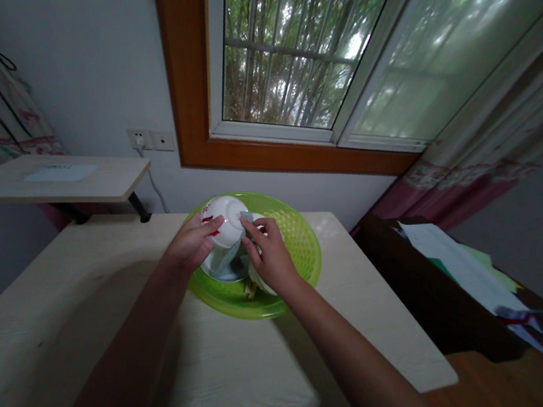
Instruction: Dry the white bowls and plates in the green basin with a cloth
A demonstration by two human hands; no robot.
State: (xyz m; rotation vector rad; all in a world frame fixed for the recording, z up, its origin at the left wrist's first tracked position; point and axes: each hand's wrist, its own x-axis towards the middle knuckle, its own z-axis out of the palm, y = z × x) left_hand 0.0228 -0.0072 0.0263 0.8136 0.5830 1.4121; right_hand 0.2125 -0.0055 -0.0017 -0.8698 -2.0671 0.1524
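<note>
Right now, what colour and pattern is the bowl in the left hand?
The bowl is white with red markings; head view.

PLACE: room, apparently in a home | WINDOW: sliding window (339, 72) with warm wood surround (267, 157), bars (291, 52) and greenery (265, 6) outside | FABRIC: curtains (488, 152) with floral bands | WALL: plain pale wall (86, 52), sockets (150, 140), one plugged | FURNITURE: pale bench (230, 365) carrying a low shelf (108, 185) | FLOOR: wood-toned floor (500, 400) | WARES: green basket (312, 256) of crockery (228, 224)

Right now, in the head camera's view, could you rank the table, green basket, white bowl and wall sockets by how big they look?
1. Table
2. Green basket
3. White bowl
4. Wall sockets, though they sit farther from the camera, which shrinks them
</note>
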